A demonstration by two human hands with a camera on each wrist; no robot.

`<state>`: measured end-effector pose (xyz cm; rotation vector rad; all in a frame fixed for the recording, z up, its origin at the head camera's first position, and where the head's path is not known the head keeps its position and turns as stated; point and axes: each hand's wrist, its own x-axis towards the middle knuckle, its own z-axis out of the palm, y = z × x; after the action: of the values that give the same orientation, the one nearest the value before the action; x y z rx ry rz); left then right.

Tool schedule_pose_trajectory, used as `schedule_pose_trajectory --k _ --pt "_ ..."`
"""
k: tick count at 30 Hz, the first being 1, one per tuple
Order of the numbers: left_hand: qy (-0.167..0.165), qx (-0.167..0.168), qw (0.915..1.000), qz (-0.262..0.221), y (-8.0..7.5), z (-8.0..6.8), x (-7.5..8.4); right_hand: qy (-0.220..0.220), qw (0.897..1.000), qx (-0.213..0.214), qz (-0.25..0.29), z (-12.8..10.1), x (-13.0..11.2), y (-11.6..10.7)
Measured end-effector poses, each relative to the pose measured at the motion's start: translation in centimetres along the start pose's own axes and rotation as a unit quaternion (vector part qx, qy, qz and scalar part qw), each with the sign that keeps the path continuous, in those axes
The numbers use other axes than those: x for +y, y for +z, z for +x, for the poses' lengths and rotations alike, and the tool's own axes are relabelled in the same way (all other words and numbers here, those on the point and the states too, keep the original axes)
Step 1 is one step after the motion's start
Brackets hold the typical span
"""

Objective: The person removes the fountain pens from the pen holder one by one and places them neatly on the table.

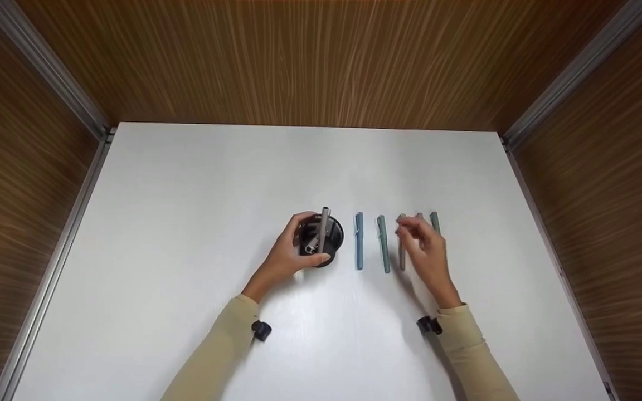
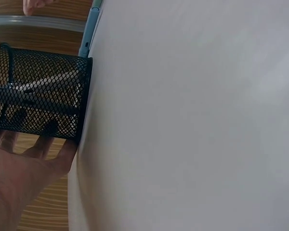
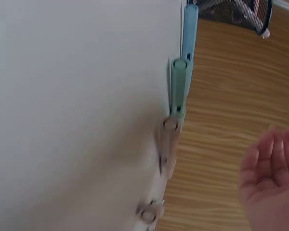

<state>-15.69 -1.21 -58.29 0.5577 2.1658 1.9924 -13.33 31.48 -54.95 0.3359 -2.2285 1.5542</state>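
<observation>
My left hand (image 1: 287, 250) holds a black mesh pen cup (image 2: 43, 96), its fingers and thumb curled round the side. A grey-brown pen (image 1: 323, 228) and other pens stick up in the cup. To its right, several capped pens lie in a spaced row: a blue pen (image 1: 359, 245), a green pen (image 1: 383, 245), a grey-brown pen (image 1: 402, 259), a partly hidden brownish pen (image 1: 419, 215) and another green pen (image 1: 435, 221). Above the row hovers my right hand (image 1: 428, 253), fingers loosely bent and nothing visible in them. The right wrist view shows it apart from the pens.
A white tabletop (image 1: 215, 178) lies under everything. Wood-patterned panels (image 1: 298, 61) rise at the back and both sides, with metal rails (image 1: 53, 61) along the corners. A black band device (image 1: 261, 330) sits on each sleeved wrist.
</observation>
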Motion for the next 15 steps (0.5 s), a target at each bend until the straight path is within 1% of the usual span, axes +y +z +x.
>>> schedule_pose_trajectory --k 2,3,5,9,13,15 --pt "-0.002 0.000 1.0000 0.000 0.1 0.0 0.4 -0.036 0.999 -0.028 0.015 0.0 -1.0 0.9" --pt "-0.002 0.000 1.0000 -0.004 0.1 -0.1 0.9 -0.049 0.998 -0.043 0.021 0.1 -1.7 1.4" --pt "-0.003 -0.004 0.9999 -0.010 0.1 -0.3 1.8 -0.064 0.995 -0.070 0.037 0.2 -3.3 2.2" --pt "0.002 -0.010 0.9998 -0.017 0.0 -0.7 3.7 -0.072 0.991 -0.108 0.041 0.6 -5.7 3.4" --pt "0.010 -0.010 0.9998 -0.014 -0.1 -1.0 4.0 -0.064 0.987 -0.141 0.044 0.9 -6.8 4.7" --pt "0.007 -0.008 0.9999 -0.012 -0.2 -1.1 4.0 -0.068 0.984 -0.155 0.047 1.0 -7.2 5.4"
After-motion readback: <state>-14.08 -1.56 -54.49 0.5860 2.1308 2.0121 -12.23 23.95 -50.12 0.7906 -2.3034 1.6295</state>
